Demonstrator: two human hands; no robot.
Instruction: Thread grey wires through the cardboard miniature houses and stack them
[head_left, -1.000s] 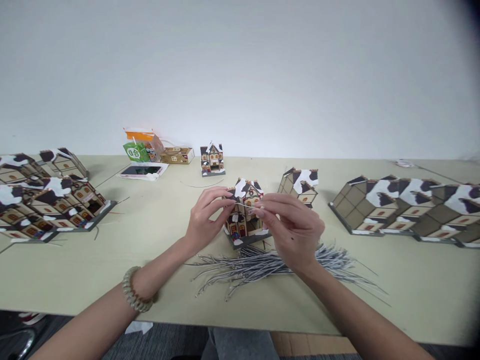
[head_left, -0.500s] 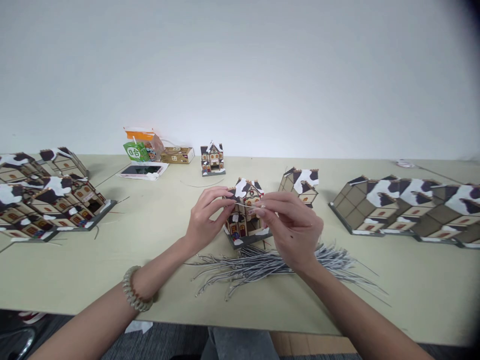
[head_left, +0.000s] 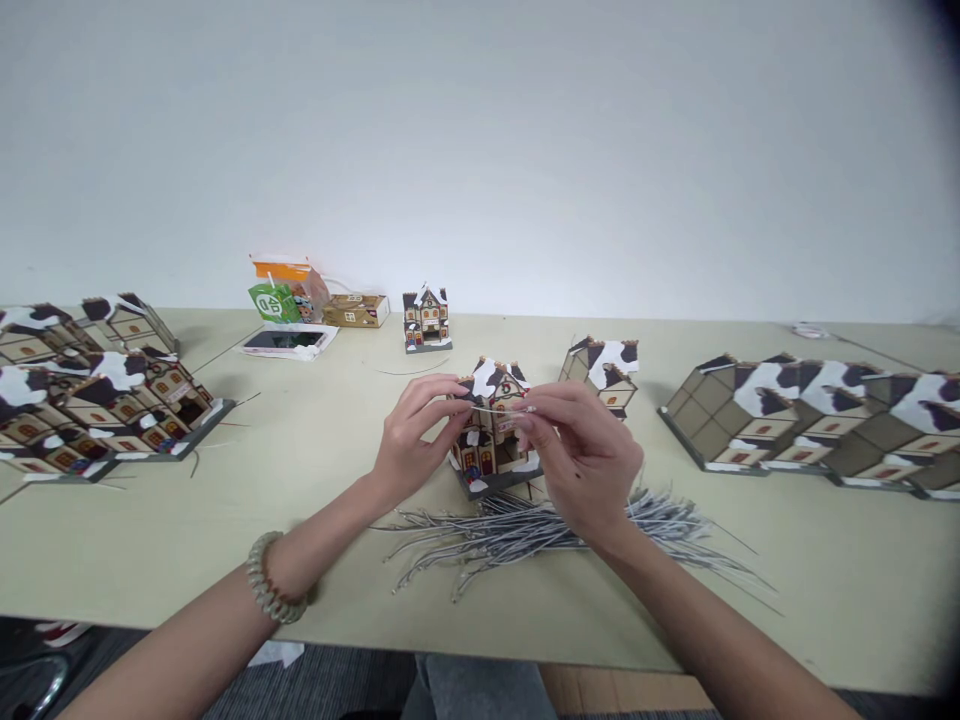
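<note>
Between my two hands runs a short, thin, pale wire (head_left: 491,408), held roughly level. My left hand (head_left: 416,435) pinches its left end, and a beaded bracelet (head_left: 270,580) circles that wrist. The thumb and fingers of my right hand (head_left: 585,450) close on the other end. Just behind the wire stands a miniature snow-roofed house (head_left: 495,450) on a dark base, partly hidden by my hands. Below them lies a loose bundle of grey wires (head_left: 510,540) with small pale tips, partly under my right wrist.
Several similar houses stand at the left (head_left: 112,400) and in a row at the right (head_left: 780,410). One house (head_left: 427,320) sits farther back, another (head_left: 604,370) behind my right hand. A phone (head_left: 285,342), a green packet (head_left: 274,302) and a gold box (head_left: 356,310) lie near the wall.
My right hand has shifted very slightly, its fingertips curling a little closer on the wire. My left hand holds nearly the same place. The view has moved only slightly.
</note>
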